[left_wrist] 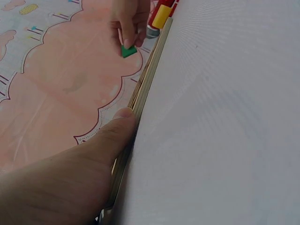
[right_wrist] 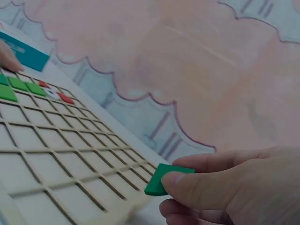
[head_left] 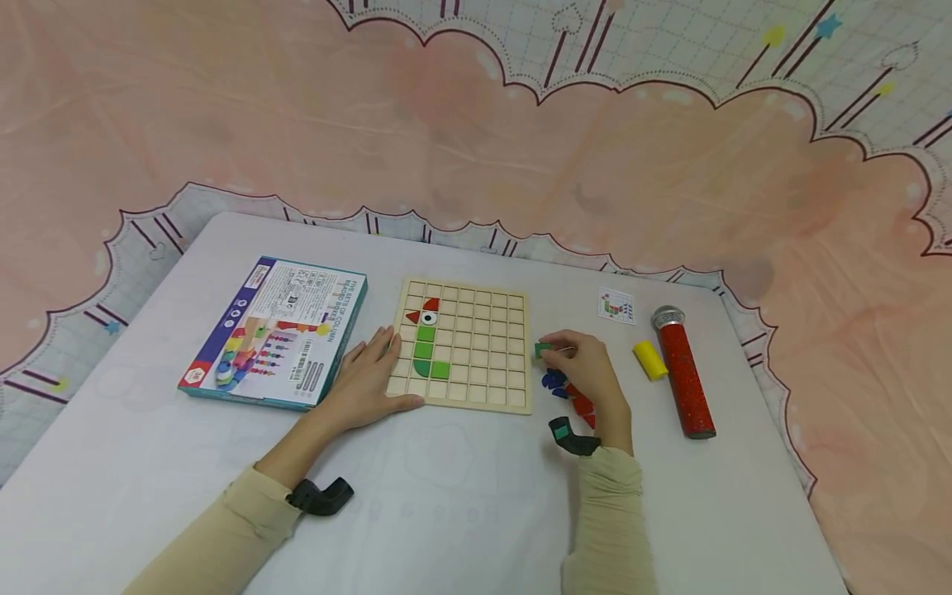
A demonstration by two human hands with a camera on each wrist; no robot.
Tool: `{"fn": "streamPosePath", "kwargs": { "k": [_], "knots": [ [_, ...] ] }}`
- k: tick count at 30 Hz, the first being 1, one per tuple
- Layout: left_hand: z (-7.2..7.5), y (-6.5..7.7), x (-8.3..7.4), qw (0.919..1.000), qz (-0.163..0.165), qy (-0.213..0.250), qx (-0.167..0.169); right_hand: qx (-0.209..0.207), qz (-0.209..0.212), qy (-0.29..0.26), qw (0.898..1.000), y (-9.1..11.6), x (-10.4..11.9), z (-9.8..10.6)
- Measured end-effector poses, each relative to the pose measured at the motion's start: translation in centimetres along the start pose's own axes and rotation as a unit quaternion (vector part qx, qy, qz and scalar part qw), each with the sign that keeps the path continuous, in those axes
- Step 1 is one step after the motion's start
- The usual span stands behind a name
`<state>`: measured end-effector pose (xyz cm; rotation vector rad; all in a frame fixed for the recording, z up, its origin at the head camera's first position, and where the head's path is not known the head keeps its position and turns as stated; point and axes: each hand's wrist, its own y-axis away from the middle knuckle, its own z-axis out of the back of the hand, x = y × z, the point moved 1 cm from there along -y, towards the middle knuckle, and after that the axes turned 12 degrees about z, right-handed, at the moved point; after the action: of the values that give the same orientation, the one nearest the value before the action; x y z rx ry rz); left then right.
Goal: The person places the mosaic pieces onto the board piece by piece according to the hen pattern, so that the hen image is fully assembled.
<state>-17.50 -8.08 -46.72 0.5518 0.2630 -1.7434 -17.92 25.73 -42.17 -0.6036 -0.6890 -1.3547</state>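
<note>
One green tile | right hand pinches | just beyond board's right edge

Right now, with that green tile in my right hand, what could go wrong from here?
The dark green tile is pinched near its edge by the right hand, so it might slip or twist.
That hand is over the blue pieces and red pieces; a low sweep could scatter them.
The left hand rests against the wooden grid board; a push there may slide it and jostle the bright green tiles.
</note>
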Motion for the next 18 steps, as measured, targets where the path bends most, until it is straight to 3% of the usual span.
{"fn": "streamPosePath", "kwargs": {
  "k": [4, 12, 18],
  "knots": [
    [0.0, 0.0, 0.1, 1.0000, 0.001, 0.000, -0.001, 0.016, 0.047, 0.012, 0.999, -0.9, 1.6, -2.2],
    [0.1, 0.1, 0.0, 1.0000, 0.006, 0.000, 0.005, 0.069, 0.085, 0.014, 0.994, -1.5, 4.2, -6.6],
    [0.1, 0.0, 0.0, 0.9999, 0.010, -0.004, 0.012, 0.085, 0.098, 0.034, 0.991, -1.5, 4.9, -8.3]
  ]
}}
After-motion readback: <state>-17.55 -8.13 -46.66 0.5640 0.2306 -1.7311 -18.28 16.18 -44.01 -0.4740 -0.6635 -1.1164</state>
